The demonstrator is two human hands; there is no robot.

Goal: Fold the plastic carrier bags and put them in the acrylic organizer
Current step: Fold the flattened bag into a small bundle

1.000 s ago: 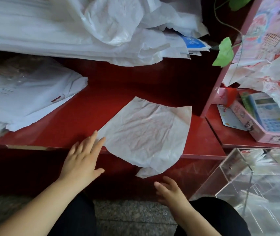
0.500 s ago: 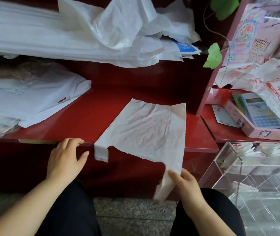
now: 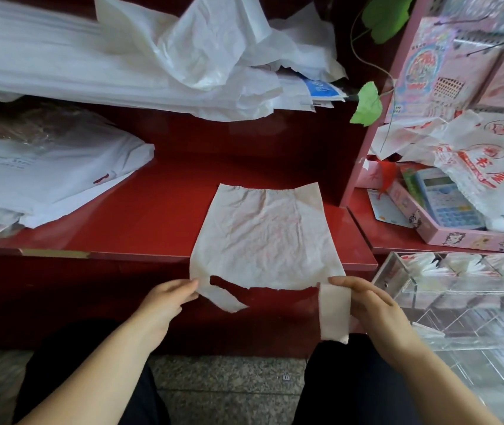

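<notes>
The crumpled white plastic carrier bag (image 3: pixel 263 234) lies flat on the glossy red desk (image 3: pixel 152 216), its handles hanging over the front edge. The clear acrylic organizer (image 3: pixel 459 305) stands at the right. The left hand (image 3: pixel 168 297) has its fingers pinched on the left handle, and the right hand (image 3: pixel 370 305) has its fingers clamped on the right one.

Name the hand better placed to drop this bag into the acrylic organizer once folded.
Probably right. The right hand pinches one handle of the bag and sits beside the acrylic organizer; the left hand holds the other handle, on the bag's far side from it.
</notes>
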